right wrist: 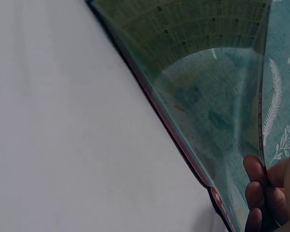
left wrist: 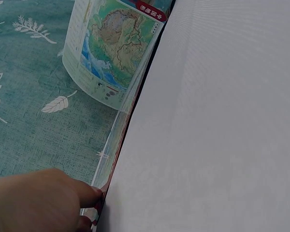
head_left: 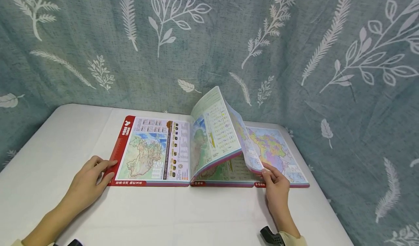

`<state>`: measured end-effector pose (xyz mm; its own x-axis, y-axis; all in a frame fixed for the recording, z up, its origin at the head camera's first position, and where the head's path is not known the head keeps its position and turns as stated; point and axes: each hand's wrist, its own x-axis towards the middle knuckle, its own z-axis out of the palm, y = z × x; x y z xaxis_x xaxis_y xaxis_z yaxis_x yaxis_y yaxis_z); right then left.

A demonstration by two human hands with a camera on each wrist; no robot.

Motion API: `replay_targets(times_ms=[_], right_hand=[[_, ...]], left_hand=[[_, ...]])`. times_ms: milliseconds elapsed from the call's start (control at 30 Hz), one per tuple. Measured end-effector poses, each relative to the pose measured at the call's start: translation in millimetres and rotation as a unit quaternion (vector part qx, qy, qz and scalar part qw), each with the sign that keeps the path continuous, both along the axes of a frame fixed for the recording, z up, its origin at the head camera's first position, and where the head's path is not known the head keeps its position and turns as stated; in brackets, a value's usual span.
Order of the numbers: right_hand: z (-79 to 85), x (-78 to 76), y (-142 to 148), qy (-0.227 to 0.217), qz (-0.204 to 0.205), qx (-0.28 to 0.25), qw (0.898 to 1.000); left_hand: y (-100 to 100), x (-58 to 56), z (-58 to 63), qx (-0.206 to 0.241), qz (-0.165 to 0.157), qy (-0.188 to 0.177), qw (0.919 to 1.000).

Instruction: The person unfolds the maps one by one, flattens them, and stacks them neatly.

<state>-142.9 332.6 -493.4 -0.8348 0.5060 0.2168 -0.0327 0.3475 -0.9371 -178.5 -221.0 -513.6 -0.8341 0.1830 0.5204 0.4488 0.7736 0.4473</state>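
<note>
A fold-out map book (head_left: 144, 155) lies spread across the white table, its left panel edged in red. My left hand (head_left: 86, 182) rests at that red edge, the tips of the thumb and index finger on the lower left corner; in the left wrist view the left hand (left wrist: 43, 200) touches the same edge. My right hand (head_left: 278, 186) pinches the lower corner of a lifted, glossy map page (head_left: 250, 147). Another page (head_left: 219, 129) stands bent up beside it. In the right wrist view the right hand (right wrist: 280, 188) holds the page's edge between thumb and fingers.
Under the lifted page lies a panel with a coloured map (head_left: 275, 151). The white table (head_left: 157, 217) extends in front of the book. Behind and to the right hangs a green cloth (head_left: 209, 49) with white leaf patterns. A black wrist device (head_left: 271, 235) sits at the right wrist.
</note>
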Motion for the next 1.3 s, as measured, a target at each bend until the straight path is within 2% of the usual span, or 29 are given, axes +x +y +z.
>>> replay_targets(times_ms=[200, 533, 733, 1000, 1300], right_hand=[[0.3, 2.4, 14, 0.0, -0.011, 0.006, 1.0], [-1.0, 10.3, 44, -0.01, -0.047, -0.033, 0.998], [-2.3, 9.8, 57, -0.032, -0.06, -0.016, 0.998], [0.2, 16.0, 72, -0.004, -0.102, -0.04, 0.994], [0.0, 20.5, 93, -0.052, -0.134, -0.019, 0.989]], left_hand=[[1, 0.4, -0.7, 0.001, -0.004, -0.009, 1.0], [2, 0.5, 4.3, 0.0, -0.005, 0.001, 1.0], [1, 0.9, 4.2, -0.002, -0.001, -0.009, 1.0], [1, 2.6, 5.5, 0.001, 0.001, -0.009, 1.0], [1, 2.5, 5.4, 0.002, 0.003, -0.018, 0.9998]])
